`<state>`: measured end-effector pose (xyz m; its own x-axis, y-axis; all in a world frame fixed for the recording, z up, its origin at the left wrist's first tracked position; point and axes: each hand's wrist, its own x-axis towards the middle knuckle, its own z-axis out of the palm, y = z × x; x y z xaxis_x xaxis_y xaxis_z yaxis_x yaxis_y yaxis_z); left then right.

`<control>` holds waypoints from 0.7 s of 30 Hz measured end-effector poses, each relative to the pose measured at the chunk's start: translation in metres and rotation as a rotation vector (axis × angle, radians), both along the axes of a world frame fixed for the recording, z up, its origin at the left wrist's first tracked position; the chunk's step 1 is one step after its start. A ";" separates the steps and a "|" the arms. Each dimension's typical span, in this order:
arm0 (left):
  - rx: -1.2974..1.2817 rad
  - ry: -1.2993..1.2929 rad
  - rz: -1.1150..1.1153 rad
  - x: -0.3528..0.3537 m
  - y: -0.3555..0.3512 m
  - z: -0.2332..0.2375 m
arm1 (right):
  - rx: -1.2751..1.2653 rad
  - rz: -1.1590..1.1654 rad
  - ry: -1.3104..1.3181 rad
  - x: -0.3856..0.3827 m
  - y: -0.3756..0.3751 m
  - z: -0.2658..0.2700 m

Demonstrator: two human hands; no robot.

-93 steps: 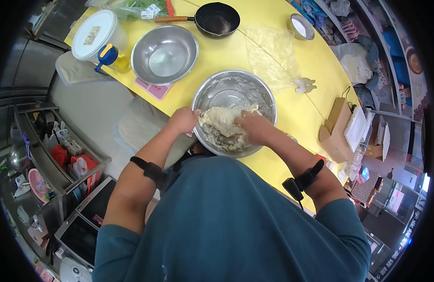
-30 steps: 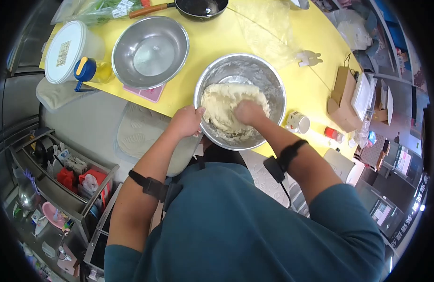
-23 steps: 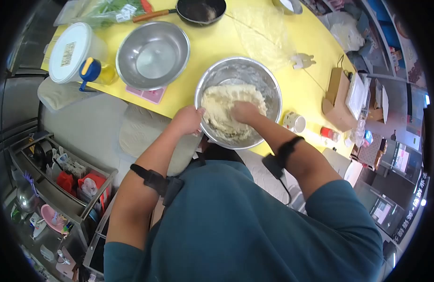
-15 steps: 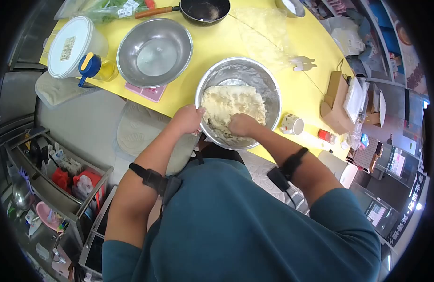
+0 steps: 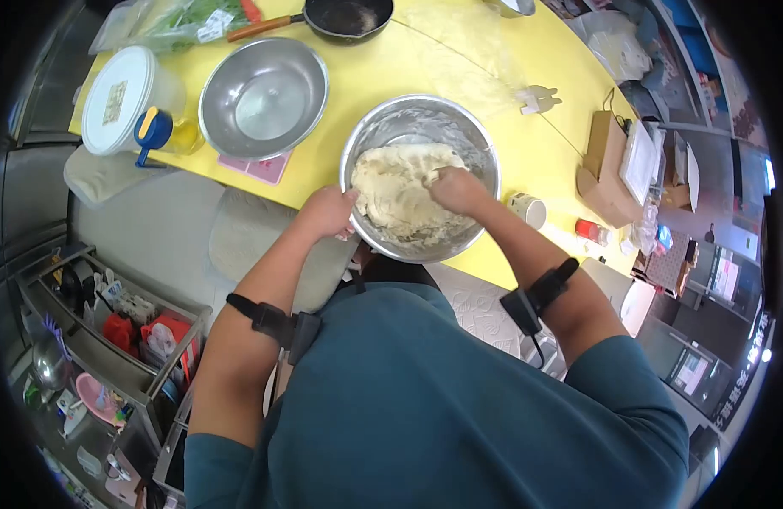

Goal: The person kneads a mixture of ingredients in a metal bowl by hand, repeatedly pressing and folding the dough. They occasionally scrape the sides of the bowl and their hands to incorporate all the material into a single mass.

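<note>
Left hand (image 5: 328,212): gripping the near-left rim of a metal bowl (image 5: 491,182) on the yellow table (image 5: 340,93). Right hand (image 5: 459,190): curled closed, pressed against pale dough (image 5: 395,191) that lies inside that bowl. Also present: an empty metal basin (image 5: 264,100) at left, partly over a pink scale (image 5: 271,168), and a cup (image 5: 529,210) just right of the bowl.

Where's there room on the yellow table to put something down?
Bare yellow table shows between the dough bowl, cup and cardboard box; a smaller patch lies between dough bowl and pan. It's crowded around the tub, oil bottle and bag of greens.
</note>
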<state>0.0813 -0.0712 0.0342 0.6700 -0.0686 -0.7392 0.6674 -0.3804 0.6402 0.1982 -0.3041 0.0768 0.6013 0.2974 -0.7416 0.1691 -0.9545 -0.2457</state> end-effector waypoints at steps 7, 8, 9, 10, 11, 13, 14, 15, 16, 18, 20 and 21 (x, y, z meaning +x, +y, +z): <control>0.006 0.031 0.035 0.007 0.004 -0.008 | 0.052 0.164 -0.247 0.055 -0.012 -0.118; -0.002 0.053 0.010 0.002 -0.002 -0.003 | -0.033 0.296 -0.187 0.061 -0.018 -0.138; 0.049 0.020 0.033 0.000 -0.005 -0.002 | 0.030 -0.026 -0.274 0.056 0.000 -0.100; 0.046 0.022 0.043 0.006 -0.005 -0.001 | 0.023 -0.049 -0.251 0.063 0.004 -0.098; 0.049 0.017 0.053 0.012 -0.003 0.001 | 0.023 -0.072 -0.236 0.074 0.012 -0.096; 0.053 0.027 0.045 -0.001 -0.002 0.004 | 0.087 0.416 -0.271 0.082 -0.009 -0.149; 0.066 0.005 0.036 0.002 0.003 0.000 | 0.098 0.318 -0.269 0.085 -0.006 -0.134; 0.069 0.001 0.026 0.001 0.005 -0.002 | 0.103 0.220 -0.248 0.065 -0.011 -0.111; 0.072 0.015 0.038 -0.007 0.002 -0.001 | 0.100 0.115 -0.198 0.035 -0.018 -0.088; 0.092 0.028 0.040 -0.010 0.000 0.004 | -0.068 0.196 0.005 0.016 -0.020 -0.044; 0.132 -0.015 -0.002 -0.016 -0.002 -0.006 | -0.131 0.146 -0.059 -0.013 -0.023 -0.064; 0.151 -0.032 -0.020 -0.015 -0.002 -0.006 | -0.163 0.125 -0.085 -0.020 -0.017 -0.073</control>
<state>0.0663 -0.0731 0.0278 0.6928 0.0279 -0.7206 0.6391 -0.4866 0.5956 0.1782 -0.3214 0.0041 0.6299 0.2540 -0.7340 0.3025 -0.9506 -0.0693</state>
